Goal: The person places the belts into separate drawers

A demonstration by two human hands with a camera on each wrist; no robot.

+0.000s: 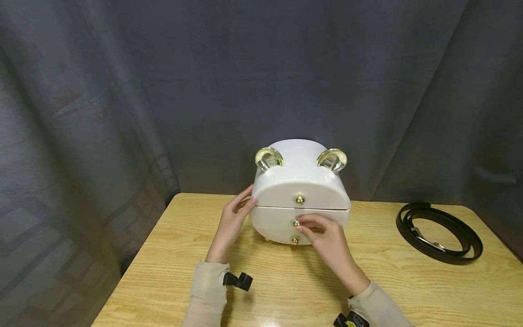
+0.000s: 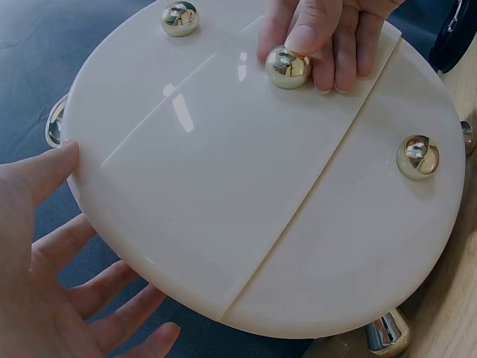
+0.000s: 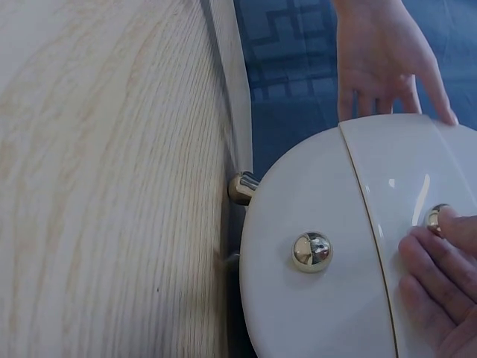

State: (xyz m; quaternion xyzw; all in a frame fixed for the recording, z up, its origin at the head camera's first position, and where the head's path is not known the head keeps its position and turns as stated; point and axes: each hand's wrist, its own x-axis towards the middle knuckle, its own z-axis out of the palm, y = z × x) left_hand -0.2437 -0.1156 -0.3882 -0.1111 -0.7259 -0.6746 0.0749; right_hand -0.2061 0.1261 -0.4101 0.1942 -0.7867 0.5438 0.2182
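– While the right hand (image 1: 328,238) is occupied, what exactly does it have?

– A shiny gold, ball-shaped knob (image 2: 288,68), pinched with thumb and fingers, on the glossy white middle drawer front (image 2: 223,171).

– And where is the box itself?

– The glossy white, rounded box (image 1: 300,181) with mirror-gold, cup-shaped ears (image 1: 269,159) stands near the back edge of the pale, wood-grained table (image 1: 163,272).

– What about the left hand (image 1: 233,218)?

– Spread at the box's side, thumb touching the front rim.

– So which step is this?

– Working the middle drawer by its knob, I'd judge; whether it sits slightly out, I can't tell.

– And the next move?

– A pull would call for a straight, level draw, the left hand bracing against sliding.
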